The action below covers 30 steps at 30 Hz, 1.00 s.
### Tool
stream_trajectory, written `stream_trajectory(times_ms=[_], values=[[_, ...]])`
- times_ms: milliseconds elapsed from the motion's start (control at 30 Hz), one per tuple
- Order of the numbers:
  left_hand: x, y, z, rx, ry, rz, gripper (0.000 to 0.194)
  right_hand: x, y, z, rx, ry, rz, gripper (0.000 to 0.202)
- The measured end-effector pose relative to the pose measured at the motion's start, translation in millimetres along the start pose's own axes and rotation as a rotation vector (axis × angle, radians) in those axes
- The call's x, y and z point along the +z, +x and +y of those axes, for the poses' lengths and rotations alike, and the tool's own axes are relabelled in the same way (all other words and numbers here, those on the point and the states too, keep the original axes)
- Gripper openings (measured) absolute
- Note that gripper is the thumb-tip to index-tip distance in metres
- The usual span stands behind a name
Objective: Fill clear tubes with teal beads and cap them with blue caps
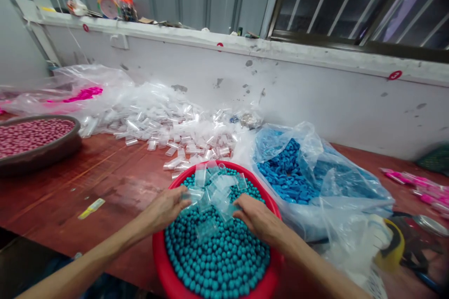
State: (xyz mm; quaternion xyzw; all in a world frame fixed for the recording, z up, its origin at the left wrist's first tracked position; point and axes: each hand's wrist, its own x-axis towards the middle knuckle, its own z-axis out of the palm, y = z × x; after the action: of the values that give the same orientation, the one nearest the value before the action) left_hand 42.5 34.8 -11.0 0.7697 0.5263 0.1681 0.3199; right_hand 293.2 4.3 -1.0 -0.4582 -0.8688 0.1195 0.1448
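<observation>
A red basin [159,254] full of round teal beads [217,261] stands in front of me. Several small clear plastic sleeves [206,230] lie loose on top of the beads. Over the basin's left side, my left hand [171,208] is closed, with a clear sleeve [192,195] at its thumb and fingertips. Across from it, my right hand [257,217] has its fingers curled together against another clear sleeve [228,210]. Slight blur hides the exact grip of the fingertips.
Behind the basin spreads a heap of clear sleeves [154,121]. An open plastic bag [343,187] of blue pieces [284,177] sits right. At left is a brown tray [52,152] of pink beads [35,135]. A yellow tape roll [394,245] and pink packets [417,184] lie right.
</observation>
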Motion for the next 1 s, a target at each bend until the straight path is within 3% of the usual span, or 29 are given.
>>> stream_trajectory(times_ms=[100, 200, 300, 400, 467, 567, 667, 800, 933, 1000], values=[[-6.6, 14, -3, -0.028, 0.16, 0.039, 0.027, -3, 24, 6, -0.065, 0.082, 0.106, 0.026], [1.2, 20, 3, -0.055, 0.396, 0.12, 0.039, 3, 44, 21, 0.003, -0.114, 0.129, 0.036], [12.3, 18, 10, -0.099, 0.559, 0.155, 0.031, 15, 55, 40, 0.083, -0.345, 0.087, 0.03], [15.9, 15, 20, -0.149, 0.662, 0.235, 0.03, 23, 58, 50, 0.092, -0.403, 0.086, 0.018], [15.0, 13, 31, -0.079, 0.743, 0.343, 0.033, 22, 58, 47, 0.107, -0.434, 0.109, 0.013], [17.2, 9, 52, 0.169, 0.85, 0.442, 0.045, 13, 48, 26, 0.093, -0.504, 0.165, 0.014], [28.6, 1, 66, 0.318, 0.859, 0.349, 0.039, 3, 26, -1, -0.067, -0.559, 0.18, 0.014], [46.0, -18, 62, 0.283, 0.69, 0.079, 0.019, 0, -7, -21, -0.17, -0.483, 0.12, 0.013], [49.8, -34, 55, 0.269, 0.616, -0.022, 0.016, 7, -25, -21, -0.209, -0.364, 0.055, 0.012], [45.1, -39, 59, 0.197, 0.616, -0.131, 0.019, 9, -26, -23, -0.224, -0.303, 0.018, 0.013]])
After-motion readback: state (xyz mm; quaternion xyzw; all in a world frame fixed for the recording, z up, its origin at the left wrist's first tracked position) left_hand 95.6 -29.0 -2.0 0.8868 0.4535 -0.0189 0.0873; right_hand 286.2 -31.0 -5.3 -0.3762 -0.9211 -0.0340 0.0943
